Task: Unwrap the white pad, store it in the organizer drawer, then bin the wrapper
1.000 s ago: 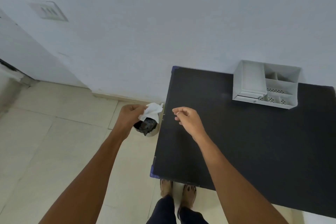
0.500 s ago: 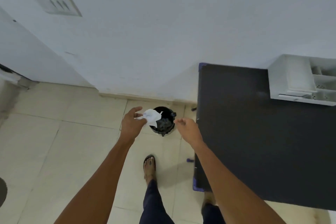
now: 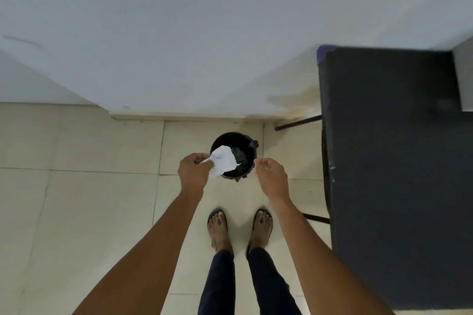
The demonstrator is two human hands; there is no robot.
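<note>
Head view, looking almost straight down: nearest are the person's dark trouser legs and two sandalled feet (image 3: 239, 227) planted on the pale tiled floor (image 3: 84, 212), with both bare forearms reaching forward above them. Further out, the left hand (image 3: 193, 171) is closed in a pinch on the crumpled white wrapper (image 3: 223, 160), which hangs out past the fingers and over the near-left part of the opening of the small black bin (image 3: 234, 155). The right hand (image 3: 269, 173) carries nothing; it is loosely curled, thumb and forefinger close together, just beside the bin's right rim. Judging by this, the last step is in hand (binning the wrapper), and the next move calls only for the left fingers to let go while the paper is over the mouth; being so light, it could drift or catch on the rim, so a release nearer the centre looks safer. To the right stands the black desk (image 3: 394, 174), its corner taped blue, with thin dark legs showing beneath. Beyond the bin, the floor meets a plain white wall (image 3: 204, 33). Only a pale sliver of the organizer (image 3: 464, 79) shows at the right edge, so its drawer and the pad supposedly stored inside cannot be checked. The bin's contents read only as dark, crinkled shapes.
</note>
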